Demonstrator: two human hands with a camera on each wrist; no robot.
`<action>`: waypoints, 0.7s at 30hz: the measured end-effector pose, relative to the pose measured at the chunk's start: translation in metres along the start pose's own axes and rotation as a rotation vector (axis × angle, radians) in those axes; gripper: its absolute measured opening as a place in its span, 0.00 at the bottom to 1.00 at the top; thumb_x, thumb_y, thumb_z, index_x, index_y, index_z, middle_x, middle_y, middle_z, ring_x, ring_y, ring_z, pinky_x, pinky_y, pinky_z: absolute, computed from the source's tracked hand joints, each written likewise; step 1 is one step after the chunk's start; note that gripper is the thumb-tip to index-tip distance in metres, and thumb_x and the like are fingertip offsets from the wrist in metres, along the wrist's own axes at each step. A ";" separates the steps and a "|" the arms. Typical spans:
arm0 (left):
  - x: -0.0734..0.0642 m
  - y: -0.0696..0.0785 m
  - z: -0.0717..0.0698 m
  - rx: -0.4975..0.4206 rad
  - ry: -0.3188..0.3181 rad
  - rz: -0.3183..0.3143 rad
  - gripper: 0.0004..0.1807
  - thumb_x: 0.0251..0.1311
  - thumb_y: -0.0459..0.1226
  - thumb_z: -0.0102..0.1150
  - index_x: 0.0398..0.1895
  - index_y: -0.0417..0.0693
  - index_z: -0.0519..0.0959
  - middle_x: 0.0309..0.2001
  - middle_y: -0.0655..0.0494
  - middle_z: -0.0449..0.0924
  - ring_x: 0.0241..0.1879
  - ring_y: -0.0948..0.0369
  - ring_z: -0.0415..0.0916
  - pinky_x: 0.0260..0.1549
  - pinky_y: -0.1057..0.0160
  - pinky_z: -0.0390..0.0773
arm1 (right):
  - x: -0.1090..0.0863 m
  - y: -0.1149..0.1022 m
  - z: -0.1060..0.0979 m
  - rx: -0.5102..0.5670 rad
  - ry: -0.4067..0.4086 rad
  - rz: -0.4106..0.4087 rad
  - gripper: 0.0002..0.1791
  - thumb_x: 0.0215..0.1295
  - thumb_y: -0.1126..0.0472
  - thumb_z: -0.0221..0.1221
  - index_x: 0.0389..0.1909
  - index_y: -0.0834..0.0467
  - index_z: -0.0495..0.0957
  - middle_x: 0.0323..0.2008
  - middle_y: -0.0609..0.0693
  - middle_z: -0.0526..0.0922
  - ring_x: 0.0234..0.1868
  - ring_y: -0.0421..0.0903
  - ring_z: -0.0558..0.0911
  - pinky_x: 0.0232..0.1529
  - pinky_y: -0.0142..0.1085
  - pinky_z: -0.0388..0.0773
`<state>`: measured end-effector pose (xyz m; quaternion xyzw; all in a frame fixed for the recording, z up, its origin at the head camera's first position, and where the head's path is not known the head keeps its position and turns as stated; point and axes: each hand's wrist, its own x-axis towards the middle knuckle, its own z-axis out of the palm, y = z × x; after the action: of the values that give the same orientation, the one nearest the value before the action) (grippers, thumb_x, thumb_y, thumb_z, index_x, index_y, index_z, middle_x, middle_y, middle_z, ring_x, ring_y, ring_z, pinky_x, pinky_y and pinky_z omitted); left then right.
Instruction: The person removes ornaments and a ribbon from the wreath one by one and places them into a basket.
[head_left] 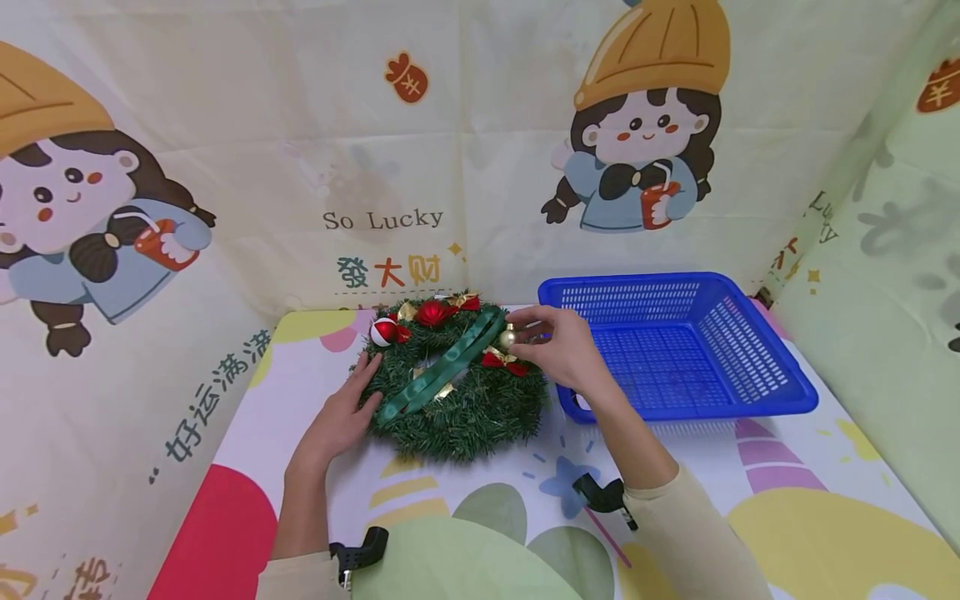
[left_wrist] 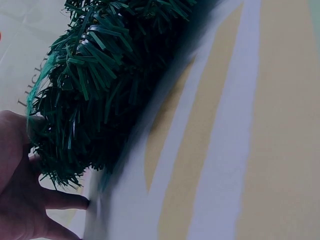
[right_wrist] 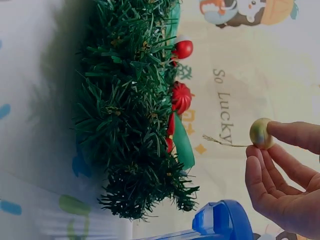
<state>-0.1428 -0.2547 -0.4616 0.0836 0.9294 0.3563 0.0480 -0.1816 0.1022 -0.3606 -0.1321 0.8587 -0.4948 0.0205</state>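
A green Christmas wreath (head_left: 465,425) lies on the table, with a dark green ribbon (head_left: 442,371) stretched diagonally across it. Red ornaments, gold-and-red bows and a red-and-white ball (head_left: 384,332) decorate its upper half. Over the wreath's right side, my right hand (head_left: 562,346) pinches a small gold ball ornament (right_wrist: 261,133) between thumb and fingertips. A thin gold string (right_wrist: 225,143) trails from the ball, which is held apart from the greenery in the right wrist view. My left hand (head_left: 341,417) rests against the wreath's left edge, fingers spread and fairly straight.
To the right of the wreath stands a blue plastic basket (head_left: 678,408) with slotted walls, its near-left corner close to the wreath. A printed cloth backdrop (head_left: 495,167) rises behind the table. The patterned tabletop (head_left: 675,500) extends in front.
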 end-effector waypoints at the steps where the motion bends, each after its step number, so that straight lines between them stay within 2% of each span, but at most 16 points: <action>1: 0.000 0.000 0.000 0.001 -0.001 0.001 0.36 0.82 0.41 0.45 0.86 0.56 0.46 0.86 0.47 0.35 0.82 0.36 0.39 0.76 0.31 0.50 | -0.001 0.001 -0.001 0.005 0.004 0.007 0.21 0.64 0.63 0.72 0.58 0.55 0.85 0.48 0.54 0.89 0.49 0.52 0.88 0.45 0.44 0.87; 8: 0.001 -0.002 0.002 0.004 0.006 0.007 0.36 0.82 0.41 0.46 0.86 0.56 0.46 0.86 0.47 0.36 0.82 0.36 0.40 0.76 0.31 0.51 | -0.007 0.008 -0.006 0.041 0.030 0.028 0.20 0.63 0.65 0.72 0.56 0.52 0.86 0.46 0.54 0.89 0.50 0.54 0.88 0.46 0.44 0.86; 15: 0.001 -0.003 0.002 -0.002 0.004 0.005 0.36 0.82 0.41 0.45 0.87 0.57 0.46 0.86 0.48 0.35 0.83 0.36 0.39 0.76 0.31 0.50 | -0.012 0.015 -0.011 0.040 0.046 0.052 0.20 0.63 0.64 0.72 0.56 0.50 0.86 0.47 0.53 0.89 0.50 0.51 0.88 0.48 0.46 0.86; 21: 0.000 -0.002 0.002 0.007 0.009 0.005 0.35 0.82 0.42 0.45 0.86 0.56 0.46 0.86 0.46 0.35 0.82 0.36 0.40 0.76 0.31 0.50 | -0.016 0.021 -0.019 0.046 0.056 0.062 0.21 0.64 0.64 0.72 0.57 0.49 0.86 0.50 0.53 0.88 0.51 0.51 0.87 0.47 0.42 0.86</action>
<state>-0.1426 -0.2546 -0.4641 0.0845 0.9307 0.3534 0.0428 -0.1740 0.1322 -0.3701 -0.0913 0.8510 -0.5169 0.0147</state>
